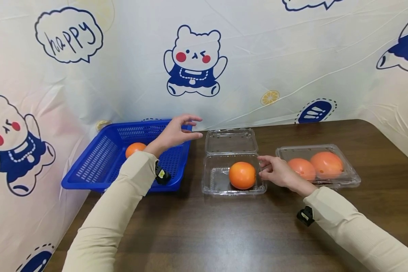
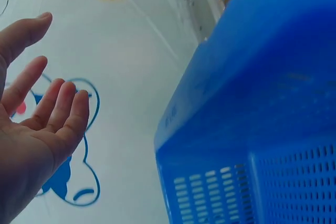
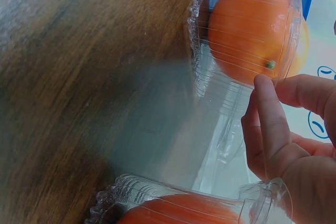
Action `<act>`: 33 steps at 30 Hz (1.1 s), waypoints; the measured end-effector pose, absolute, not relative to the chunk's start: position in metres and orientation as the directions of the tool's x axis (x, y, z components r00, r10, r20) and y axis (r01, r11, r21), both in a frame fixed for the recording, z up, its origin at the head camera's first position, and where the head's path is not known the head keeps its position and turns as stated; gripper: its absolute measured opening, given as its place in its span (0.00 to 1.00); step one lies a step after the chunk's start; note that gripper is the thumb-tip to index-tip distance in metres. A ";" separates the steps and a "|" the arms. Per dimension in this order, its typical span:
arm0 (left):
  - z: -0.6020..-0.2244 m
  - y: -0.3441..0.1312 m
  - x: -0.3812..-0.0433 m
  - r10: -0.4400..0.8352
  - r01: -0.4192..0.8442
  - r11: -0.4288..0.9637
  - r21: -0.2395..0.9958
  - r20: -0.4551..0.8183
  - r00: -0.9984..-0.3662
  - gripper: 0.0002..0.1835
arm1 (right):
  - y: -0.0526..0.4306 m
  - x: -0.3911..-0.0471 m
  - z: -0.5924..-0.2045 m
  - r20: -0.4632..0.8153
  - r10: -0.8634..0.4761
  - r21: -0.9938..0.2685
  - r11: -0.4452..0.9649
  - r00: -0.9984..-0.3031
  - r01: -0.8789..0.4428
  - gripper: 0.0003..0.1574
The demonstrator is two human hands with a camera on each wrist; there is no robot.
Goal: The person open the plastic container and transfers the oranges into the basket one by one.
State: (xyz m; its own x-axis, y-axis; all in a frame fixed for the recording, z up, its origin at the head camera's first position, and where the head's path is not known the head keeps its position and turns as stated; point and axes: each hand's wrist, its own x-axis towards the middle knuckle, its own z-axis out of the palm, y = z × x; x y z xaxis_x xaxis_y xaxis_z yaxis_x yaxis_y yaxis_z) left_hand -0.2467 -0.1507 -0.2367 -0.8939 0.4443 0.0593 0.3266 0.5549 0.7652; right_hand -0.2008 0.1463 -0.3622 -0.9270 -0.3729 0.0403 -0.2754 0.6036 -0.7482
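Note:
A clear plastic clamshell container (image 1: 213, 185) lies with its lid (image 1: 231, 141) folded back, and an orange (image 1: 242, 175) sits in its right half. My right hand (image 1: 275, 172) is at the container's right edge, thumb and fingers loosely bent. In the right wrist view its fingertips (image 3: 263, 81) come close to the rim near the orange; whether they touch is hard to tell. Over the right side of a blue plastic basket (image 1: 181, 168) my left hand (image 1: 176, 132) hovers with fingers spread and nothing in it. Another orange (image 1: 135, 149) lies in the basket, partly behind the left forearm.
To the right, a second clear container (image 1: 351, 181) holds two oranges (image 1: 326, 165), beneath its clear plastic; the right wrist partly covers it. All stand on a dark wooden table (image 1: 197, 230). A printed cloth (image 1: 129, 75) hangs behind the table.

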 end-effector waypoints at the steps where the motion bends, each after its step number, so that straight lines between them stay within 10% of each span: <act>1: -0.236 -0.148 -0.244 0.445 0.327 0.554 0.766 0.059 -0.893 0.24 | 0.146 -0.201 -0.362 0.042 -0.373 -0.748 0.603 -0.927 -0.277 0.31; 33: -0.293 -0.105 -0.225 0.585 0.454 0.439 0.775 0.137 -0.800 0.25 | 0.147 -0.201 -0.362 0.040 -0.365 -0.742 0.613 -0.930 -0.272 0.31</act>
State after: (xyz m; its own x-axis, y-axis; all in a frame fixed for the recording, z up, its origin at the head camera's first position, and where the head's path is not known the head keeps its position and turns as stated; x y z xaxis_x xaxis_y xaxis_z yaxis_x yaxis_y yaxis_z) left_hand -0.2253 -0.1051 -0.2935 -0.7996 0.5848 0.1368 0.4540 0.4395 0.7751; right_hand -0.2005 0.1470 -0.3618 -0.9304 -0.3645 0.0396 -0.2716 0.6125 -0.7423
